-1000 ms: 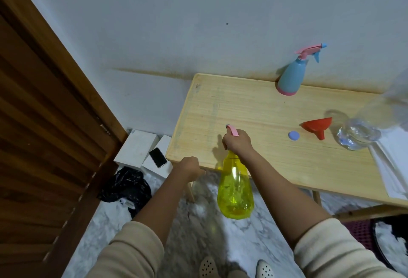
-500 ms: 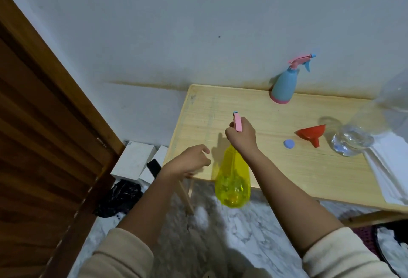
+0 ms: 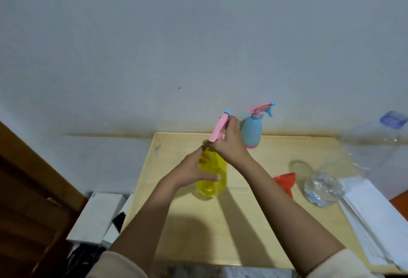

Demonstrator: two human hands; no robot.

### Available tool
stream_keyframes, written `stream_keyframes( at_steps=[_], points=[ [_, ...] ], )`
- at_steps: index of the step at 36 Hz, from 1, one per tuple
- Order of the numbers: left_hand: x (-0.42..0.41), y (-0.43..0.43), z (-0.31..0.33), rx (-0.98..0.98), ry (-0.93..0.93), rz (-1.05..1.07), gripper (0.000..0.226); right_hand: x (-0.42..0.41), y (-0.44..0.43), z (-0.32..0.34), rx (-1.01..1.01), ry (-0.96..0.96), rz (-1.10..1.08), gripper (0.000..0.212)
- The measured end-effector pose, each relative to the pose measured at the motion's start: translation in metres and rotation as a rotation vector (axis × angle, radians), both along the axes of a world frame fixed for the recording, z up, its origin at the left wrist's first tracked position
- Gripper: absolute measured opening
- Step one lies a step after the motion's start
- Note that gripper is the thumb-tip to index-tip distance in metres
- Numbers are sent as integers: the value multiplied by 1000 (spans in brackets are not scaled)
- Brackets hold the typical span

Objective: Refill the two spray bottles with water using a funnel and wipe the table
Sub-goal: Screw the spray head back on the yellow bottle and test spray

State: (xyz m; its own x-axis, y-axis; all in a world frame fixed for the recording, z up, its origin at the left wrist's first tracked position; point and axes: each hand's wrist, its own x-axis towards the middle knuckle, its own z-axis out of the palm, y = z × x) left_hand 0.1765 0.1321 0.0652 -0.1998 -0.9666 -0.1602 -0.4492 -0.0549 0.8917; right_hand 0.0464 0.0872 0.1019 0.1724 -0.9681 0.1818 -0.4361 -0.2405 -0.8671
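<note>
A yellow spray bottle [image 3: 215, 175] stands upright near the middle of the wooden table [image 3: 254, 229]. My left hand [image 3: 189, 170] wraps around its body. My right hand [image 3: 229, 143] grips its pink spray head [image 3: 219, 126] at the neck. A blue spray bottle [image 3: 251, 131] with a pink and blue trigger stands behind, by the wall. A red funnel [image 3: 286, 181] lies on the table to the right, partly hidden by my right forearm. Beside the funnel lies a large clear water bottle [image 3: 324, 186] on its side, its blue cap [image 3: 393, 119] at the far right.
A stack of white cloths or paper [image 3: 375, 216] lies on the table's right edge. White boxes [image 3: 97, 216] and a black bag [image 3: 81, 260] sit on the floor left of the table. A wooden door [image 3: 28, 200] stands at the left.
The yellow bottle rose from below the table's front edge and now stands on the tabletop. My left hand, empty before, now holds its body. The view has shifted forward over the table.
</note>
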Motion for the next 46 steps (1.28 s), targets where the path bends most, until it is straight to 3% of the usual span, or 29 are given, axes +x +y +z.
stream_keyframes(
  at_steps=[4, 10, 15, 22, 26, 32, 42, 46],
  points=[
    [1, -49, -4, 27, 39, -85, 79, -33, -46, -2, 33, -18, 133, 49],
    [-6, -106, -23, 67, 31, -97, 78, -42, -92, -16, -70, -45, 19, 45],
    [-19, -131, -41, 16, 68, 17, 61, -35, -113, -35, -92, -11, -130, 47],
    [-22, -163, -65, -41, 0, 304, 82, -25, -142, -50, -8, -24, -271, 56],
    [-19, -179, -71, -86, -28, 322, 84, -17, -157, -56, -10, -4, -318, 56],
    [-6, -200, -81, -130, -60, 279, 54, -6, -172, -61, 0, 20, -369, 57],
    [3, -199, -85, -210, 6, 256, 79, 6, -168, -70, -47, 4, -456, 58],
    [1, -196, -90, -261, 49, 300, 73, 7, -162, -72, -59, -29, -458, 61]
  ],
)
